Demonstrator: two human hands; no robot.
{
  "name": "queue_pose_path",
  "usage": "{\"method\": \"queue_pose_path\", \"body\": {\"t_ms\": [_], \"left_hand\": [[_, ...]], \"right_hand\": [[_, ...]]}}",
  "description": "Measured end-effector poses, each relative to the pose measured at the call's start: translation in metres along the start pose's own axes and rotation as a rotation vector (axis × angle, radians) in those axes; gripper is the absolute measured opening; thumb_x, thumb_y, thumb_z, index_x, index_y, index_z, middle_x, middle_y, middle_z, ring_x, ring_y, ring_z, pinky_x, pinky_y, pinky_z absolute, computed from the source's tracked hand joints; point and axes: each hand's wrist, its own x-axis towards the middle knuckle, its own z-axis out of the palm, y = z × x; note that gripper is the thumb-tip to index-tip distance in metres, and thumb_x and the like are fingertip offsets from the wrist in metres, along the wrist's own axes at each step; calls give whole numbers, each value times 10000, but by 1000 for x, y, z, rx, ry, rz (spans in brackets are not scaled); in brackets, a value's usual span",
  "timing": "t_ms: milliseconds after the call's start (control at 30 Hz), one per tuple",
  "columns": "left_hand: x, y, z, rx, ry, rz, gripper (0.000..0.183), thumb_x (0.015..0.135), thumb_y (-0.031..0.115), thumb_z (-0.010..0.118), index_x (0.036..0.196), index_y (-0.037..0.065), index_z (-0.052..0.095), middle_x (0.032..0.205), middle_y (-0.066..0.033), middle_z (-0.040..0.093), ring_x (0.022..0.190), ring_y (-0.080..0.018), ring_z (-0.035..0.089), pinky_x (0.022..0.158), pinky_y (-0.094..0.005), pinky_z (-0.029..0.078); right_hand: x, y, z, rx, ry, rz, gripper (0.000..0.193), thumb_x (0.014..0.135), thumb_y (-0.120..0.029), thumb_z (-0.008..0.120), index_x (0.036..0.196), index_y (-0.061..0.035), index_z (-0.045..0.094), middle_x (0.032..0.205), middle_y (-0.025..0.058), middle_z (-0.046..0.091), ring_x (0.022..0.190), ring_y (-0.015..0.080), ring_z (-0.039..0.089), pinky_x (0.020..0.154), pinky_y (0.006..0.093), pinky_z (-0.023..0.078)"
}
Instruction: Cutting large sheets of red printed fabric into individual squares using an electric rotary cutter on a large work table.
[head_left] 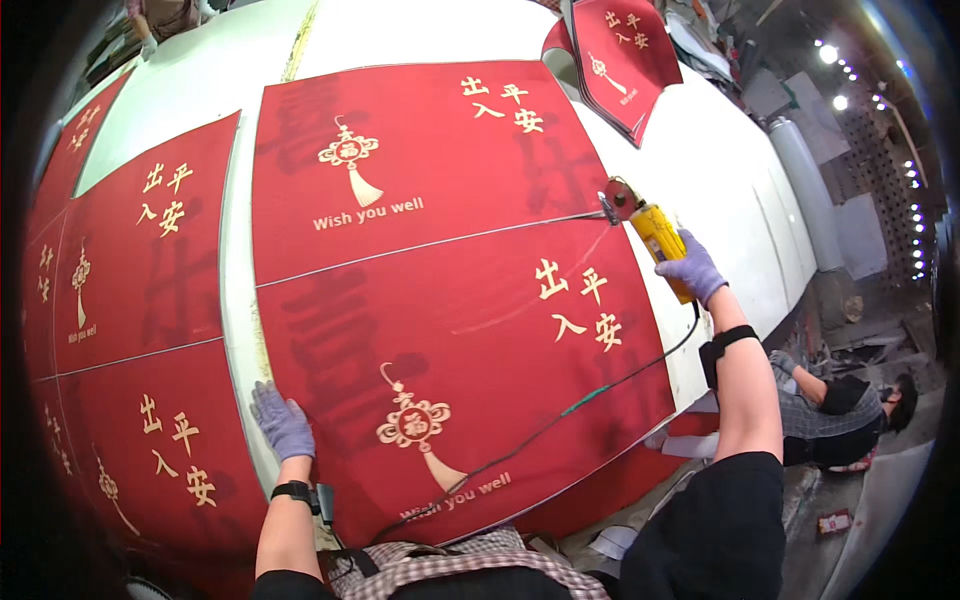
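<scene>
My right hand (695, 268), in a purple glove, grips a yellow electric rotary cutter (656, 238). Its round blade head sits at the right end of the line between an upper red mat (440, 150) and a lower red mat (500, 380). Both mats carry gold characters and a knot ornament with a tassel. A black cord (530, 437) runs from the cutter across the lower mat toward my waist. My left hand (282, 425), gloved too, lies flat with fingers stretched at the lower mat's left edge, by the gap to the neighbouring mats.
More red mats (150, 280) lie to the left. A stack of red mats (625, 60) rests at the far right of the white table (720, 170). One person (850, 405) is low down at the right; another person's gloved hand (148, 47) shows at the far left.
</scene>
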Motion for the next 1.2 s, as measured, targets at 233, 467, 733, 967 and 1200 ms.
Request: {"method": "queue_pose_path", "body": {"t_ms": [233,467,733,967,1200], "left_hand": [[-1,55,-15,31,-185,-406,594,919,278,435,1431,30,265,1499,-181,237,1397,-305,209,1146,-421,146],[-4,109,-2,208,-156,-618,610,925,316,416,1461,96,226,1505,-181,224,1400,-308,200,1143,-440,131],[29,193,-44,25,89,-56,521,720,170,563,1227,86,474,1264,-162,483,1211,-332,418,1064,-484,259],[95,402,-34,-367,18,612,514,792,323,613,1225,65,510,1269,-144,513,1225,-304,435,1097,-493,224],[127,548,-20,-300,-377,737,646,784,441,616,1258,19,497,1279,-171,491,1244,-296,413,1109,-440,231]], "right_hand": [[40,81,-45,-258,-157,41,749,575,-223,769,1243,-50,478,1041,177,624,1000,292,600,867,347,476],[93,80,-51,-629,-301,-65,733,591,-241,723,1244,-44,453,1061,203,619,1005,339,603,862,381,480],[150,65,-30,-436,-364,-129,716,600,-188,718,1249,-44,451,1034,185,620,982,295,609,849,354,484],[194,40,21,-124,-319,-140,732,589,-123,756,1243,-15,445,1029,132,604,958,222,590,865,328,480],[210,37,19,177,-346,-65,739,627,-103,796,1261,-22,425,1086,91,577,999,190,556,870,312,472]]}}
